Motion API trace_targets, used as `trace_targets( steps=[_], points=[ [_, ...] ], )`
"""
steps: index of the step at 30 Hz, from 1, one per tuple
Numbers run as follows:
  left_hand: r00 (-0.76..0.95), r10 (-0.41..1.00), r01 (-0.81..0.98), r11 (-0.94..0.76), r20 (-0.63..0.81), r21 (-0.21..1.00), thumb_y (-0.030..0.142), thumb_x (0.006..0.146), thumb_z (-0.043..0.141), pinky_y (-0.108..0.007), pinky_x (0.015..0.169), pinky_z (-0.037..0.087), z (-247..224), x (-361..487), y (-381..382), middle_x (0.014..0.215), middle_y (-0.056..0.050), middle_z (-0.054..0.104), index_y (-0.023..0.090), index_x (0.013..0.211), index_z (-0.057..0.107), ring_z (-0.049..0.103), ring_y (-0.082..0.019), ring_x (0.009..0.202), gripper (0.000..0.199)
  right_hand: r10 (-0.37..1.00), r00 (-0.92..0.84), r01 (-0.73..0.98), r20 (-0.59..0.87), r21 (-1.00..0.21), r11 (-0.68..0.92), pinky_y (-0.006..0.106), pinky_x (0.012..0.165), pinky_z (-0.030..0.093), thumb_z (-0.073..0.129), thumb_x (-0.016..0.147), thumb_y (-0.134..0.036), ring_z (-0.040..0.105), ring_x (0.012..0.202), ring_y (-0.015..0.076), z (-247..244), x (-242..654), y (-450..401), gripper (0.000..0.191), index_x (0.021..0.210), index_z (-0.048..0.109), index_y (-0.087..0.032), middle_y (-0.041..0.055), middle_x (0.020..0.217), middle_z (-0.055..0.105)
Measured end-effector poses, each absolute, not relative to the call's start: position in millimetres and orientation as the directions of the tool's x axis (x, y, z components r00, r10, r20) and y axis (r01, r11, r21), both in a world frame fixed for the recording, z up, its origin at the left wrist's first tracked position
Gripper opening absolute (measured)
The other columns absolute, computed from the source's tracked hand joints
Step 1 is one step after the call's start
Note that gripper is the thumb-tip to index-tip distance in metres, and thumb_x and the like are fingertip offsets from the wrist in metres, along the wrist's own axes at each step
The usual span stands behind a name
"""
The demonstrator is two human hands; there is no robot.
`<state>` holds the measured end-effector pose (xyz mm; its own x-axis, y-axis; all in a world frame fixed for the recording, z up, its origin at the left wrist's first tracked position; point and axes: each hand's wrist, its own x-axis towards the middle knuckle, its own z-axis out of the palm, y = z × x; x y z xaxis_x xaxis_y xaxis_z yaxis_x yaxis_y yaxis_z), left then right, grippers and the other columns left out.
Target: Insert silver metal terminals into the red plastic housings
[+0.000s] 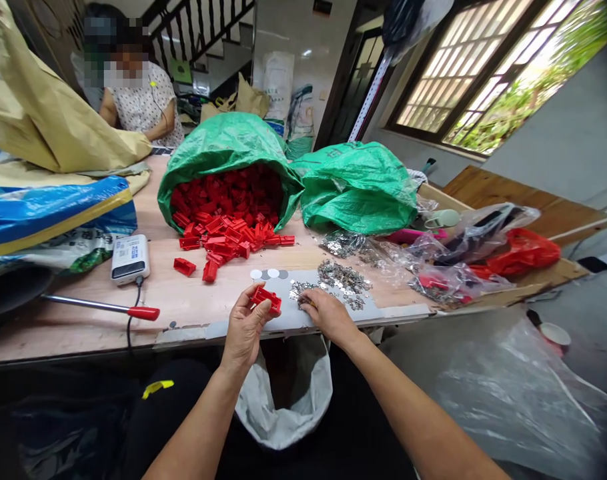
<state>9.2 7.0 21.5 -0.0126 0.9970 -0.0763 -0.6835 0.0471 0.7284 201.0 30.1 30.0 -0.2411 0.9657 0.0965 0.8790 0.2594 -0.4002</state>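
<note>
Between the thumb and fingers of my left hand (244,328) is a red plastic part (266,301), held above the table's front edge. My right hand (328,315) has its fingers pressed together at the near edge of a pile of small metal pieces (303,291); what they pinch is too small to make out. Another pile of metal pieces (341,277) lies just behind, on a grey sheet (283,323). Many more red parts (228,237) spill from the mouth of a green sack (223,137) at the table's centre.
An open white bag (303,427) hangs below the table edge. A power bank (130,260) and a red-handled rod (143,313) are at the left. A second green sack (358,190) and plastic bags (483,240) stand right. A person (151,100) sits beyond.
</note>
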Motion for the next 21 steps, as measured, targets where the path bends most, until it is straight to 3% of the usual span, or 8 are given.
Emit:
trace_targets(
  steps=[8,11,15,17,21],
  points=[
    [0.012,0.997,-0.684,0.065,-0.077,0.727,0.023,0.067,0.076,-0.026,0.067,0.055,19.7,12.9,8.4,0.09,-0.002,0.069,0.021,0.106,0.061,0.066,-0.014,0.079,0.042,0.971,-0.227,0.867,0.082,-0.437,0.239,0.027,0.073,0.037,0.052,0.082,-0.015,0.055,0.081,0.0167,36.8,199.4,34.0,0.006,0.083,0.056,-0.02,0.0035,0.086,0.061],
    [-0.068,0.998,-0.575,-0.048,0.011,0.817,0.022,0.063,0.078,-0.029,0.075,0.055,15.7,15.8,6.2,0.093,-0.003,0.071,0.02,0.101,0.062,0.067,-0.016,0.086,0.041,0.98,-0.171,0.793,0.101,-0.576,0.198,0.027,0.068,0.037,0.052,0.082,-0.021,0.052,0.073,0.0155,42.6,198.4,30.4,0.003,0.083,0.055,-0.021,0.001,0.079,0.059],
    [-0.131,0.974,-0.334,-0.22,0.186,0.917,0.023,0.064,0.078,-0.034,0.083,0.055,10.5,22.5,-0.1,0.099,-0.005,0.071,0.019,0.096,0.06,0.068,-0.019,0.09,0.037,0.992,-0.093,0.478,0.082,-0.871,0.116,0.025,0.058,0.037,0.055,0.082,-0.038,0.046,0.061,0.0127,46.5,188.7,22.5,0.019,0.09,0.055,-0.021,-0.0021,0.071,0.053],
    [-0.128,0.962,-0.248,-0.268,0.242,0.931,0.025,0.066,0.077,-0.034,0.083,0.055,7.9,26.0,-3.3,0.102,-0.005,0.07,0.02,0.098,0.06,0.068,-0.02,0.093,0.036,0.991,-0.098,0.369,0.086,-0.922,0.117,0.025,0.058,0.038,0.056,0.082,-0.042,0.045,0.062,0.0124,46.2,180.6,17.7,0.023,0.091,0.056,-0.02,-0.002,0.071,0.053],
    [-0.113,0.948,-0.169,-0.314,0.298,0.934,0.026,0.07,0.074,-0.034,0.085,0.055,3.3,30.5,-6.4,0.104,-0.004,0.069,0.021,0.102,0.06,0.067,-0.019,0.097,0.035,0.987,-0.084,0.366,0.134,-0.918,0.156,0.027,0.068,0.04,0.056,0.082,-0.039,0.05,0.071,0.0142,43.1,167.4,9.3,0.019,0.085,0.057,-0.02,0.0002,0.077,0.058]
  ],
)
